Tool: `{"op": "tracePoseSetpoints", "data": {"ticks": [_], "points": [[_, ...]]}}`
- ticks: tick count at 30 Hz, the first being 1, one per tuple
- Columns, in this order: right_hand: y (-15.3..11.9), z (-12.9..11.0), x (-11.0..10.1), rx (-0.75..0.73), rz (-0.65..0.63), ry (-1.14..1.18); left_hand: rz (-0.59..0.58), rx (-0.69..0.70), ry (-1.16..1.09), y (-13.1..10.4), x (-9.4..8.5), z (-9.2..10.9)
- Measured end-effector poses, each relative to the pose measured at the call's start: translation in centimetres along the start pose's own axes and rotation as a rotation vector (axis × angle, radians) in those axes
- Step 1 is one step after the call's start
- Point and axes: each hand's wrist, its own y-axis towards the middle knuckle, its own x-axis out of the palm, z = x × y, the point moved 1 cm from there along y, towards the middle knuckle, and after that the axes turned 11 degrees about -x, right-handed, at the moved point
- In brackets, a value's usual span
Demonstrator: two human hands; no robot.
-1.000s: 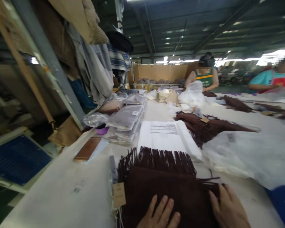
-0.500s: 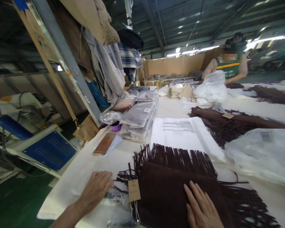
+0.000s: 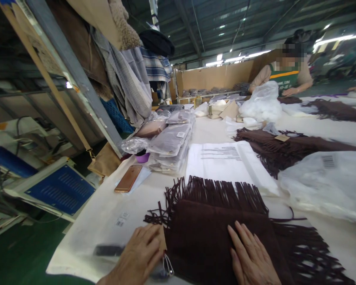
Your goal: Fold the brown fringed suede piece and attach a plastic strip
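A dark brown fringed garment (image 3: 201,233), folded flat, lies on the white-covered table in front of me. My right hand (image 3: 252,253) rests on its right part with fingers stretched out and close together. At the garment's left edge, the curled fingers of my left hand (image 3: 141,251) close on a tan paper hang tag (image 3: 162,238). The fingers cover most of the tag, and its white string (image 3: 167,264) loops out below. Dark fringe sticks out from the garment at the top, left and right.
Beyond the garment lie a stack of white printed bags (image 3: 222,160), another fringed garment (image 3: 273,148) and a clear bag (image 3: 326,186). To the left are a phone (image 3: 128,179), packaged goods (image 3: 169,138) and a metal post (image 3: 77,79). A co-worker (image 3: 284,75) stands across the table.
My left hand has moved right and down from the bare table to the tag and closed on it. The right hand stays flat on the garment.
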Motion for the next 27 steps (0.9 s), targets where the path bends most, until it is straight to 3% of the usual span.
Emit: {"op": "tracePoseSetpoints", "data": {"ticks": [4, 8, 13, 19, 22, 27], "points": [[0.2, -0.3, -0.1, 0.047, 0.015, 0.032, 0.053, -0.061, 0.096, -2.2, -0.9, -1.1], [0.3, -0.2, -0.2, 0.032, 0.031, 0.027, 0.001, -0.006, 0.081, -0.9, -1.2, 0.6], [0.6, -0.3, -0.5, 0.051, 0.032, 0.03, -0.262, 0.061, -0.061, 3.1, -2.0, 2.2], [0.7, -0.5, -0.8, 0.078, 0.023, 0.055, -0.497, 0.088, -0.135, 5.4, -3.1, 1.6], [0.7, -0.5, -0.9, 0.091, 0.014, 0.061, -0.472, 0.08, -0.139, 5.4, -2.9, 1.3], [0.8, -0.6, -1.1, 0.116, 0.02, 0.088, -0.233, 0.167, -0.138, 4.8, -2.3, 1.4]]}}
